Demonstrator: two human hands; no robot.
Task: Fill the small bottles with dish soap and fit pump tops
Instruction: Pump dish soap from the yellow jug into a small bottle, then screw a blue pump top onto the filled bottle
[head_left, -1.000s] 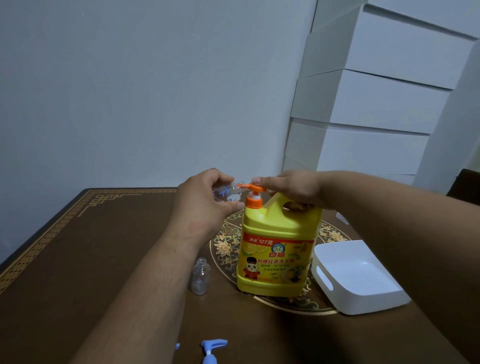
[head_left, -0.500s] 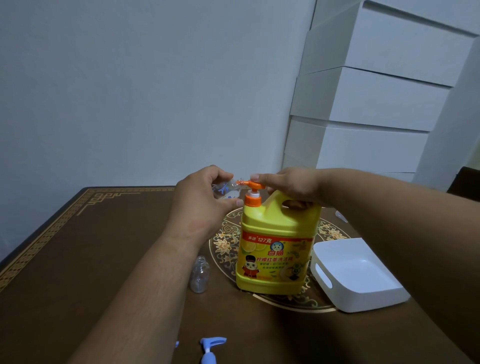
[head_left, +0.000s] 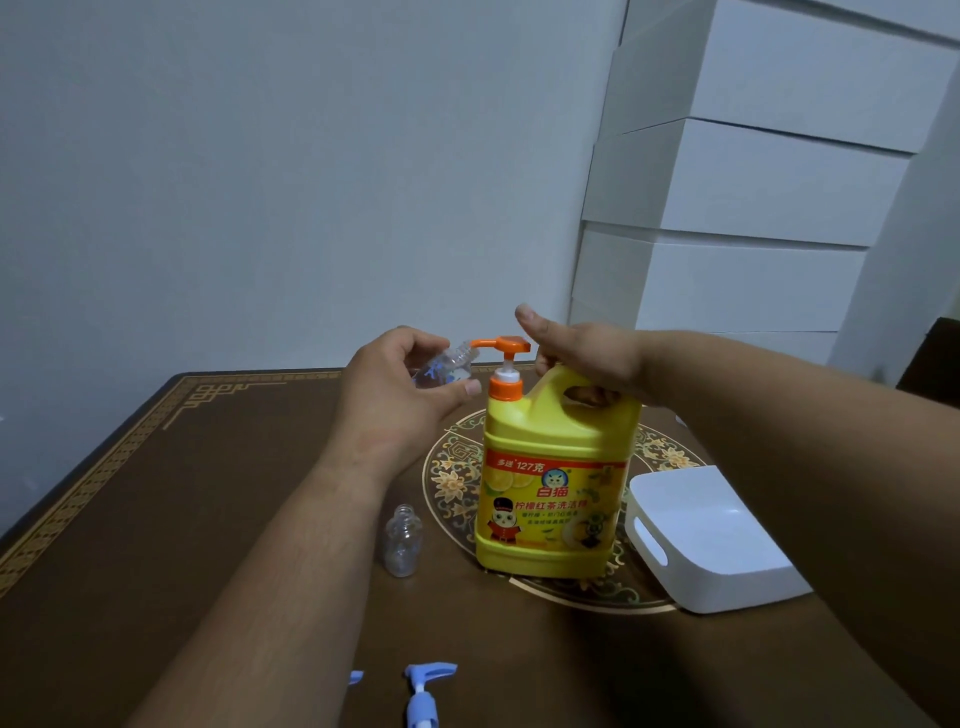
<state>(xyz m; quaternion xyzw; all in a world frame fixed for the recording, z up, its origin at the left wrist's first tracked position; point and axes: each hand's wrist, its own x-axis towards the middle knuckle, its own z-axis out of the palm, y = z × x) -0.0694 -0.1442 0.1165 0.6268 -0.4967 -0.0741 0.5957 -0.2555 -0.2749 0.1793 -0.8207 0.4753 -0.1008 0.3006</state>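
At frame centre the left hand (head_left: 400, 395) grips a tilted small clear bottle (head_left: 445, 367), its mouth at the orange pump spout (head_left: 498, 344) of the yellow soap jug (head_left: 556, 483), whose handle the right hand (head_left: 587, 358) holds, thumb raised, while another empty bottle (head_left: 402, 540) stands lower left beside the jug.

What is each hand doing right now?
Left hand: holds a small clear bottle at the pump spout.
Right hand: fingers grip the yellow jug handle, thumb raised.
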